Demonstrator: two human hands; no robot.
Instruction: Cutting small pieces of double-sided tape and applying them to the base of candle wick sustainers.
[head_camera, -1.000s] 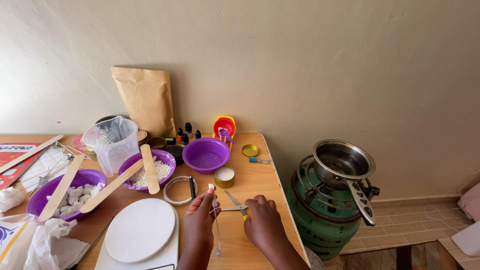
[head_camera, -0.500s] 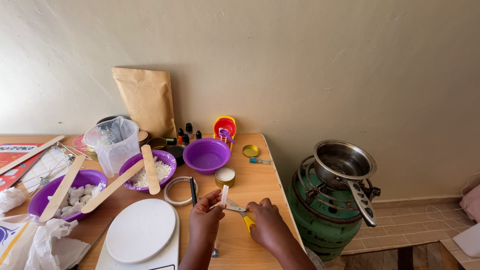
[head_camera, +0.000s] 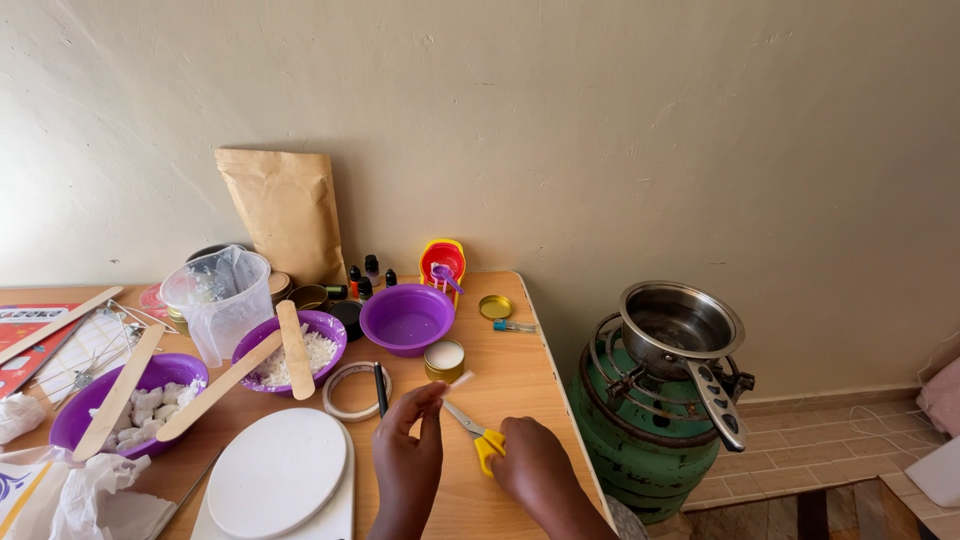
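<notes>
My left hand (head_camera: 408, 455) pinches a thin white wick (head_camera: 458, 381) between thumb and fingers above the wooden table (head_camera: 520, 375). My right hand (head_camera: 535, 472) grips small yellow-handled scissors (head_camera: 478, 432), blades pointing up-left toward the wick. A small gold tin of white wax (head_camera: 444, 359) sits just beyond both hands. A roll of clear tape (head_camera: 354, 391) with a black stick across it lies left of the tin.
A white round scale (head_camera: 277, 472) lies at the front left. Purple bowls (head_camera: 406, 319) stand further back, two with wax chunks and wooden sticks (head_camera: 293, 335). A plastic jug (head_camera: 222, 297), brown paper bag (head_camera: 283, 212) and small bottles line the wall. A green gas cylinder carrying a steel pot (head_camera: 676, 327) stands right of the table.
Both hands have lifted and shifted slightly right. The scissors have swung from lying flat toward the wick, and the left hand has raised the wick near the tin.
</notes>
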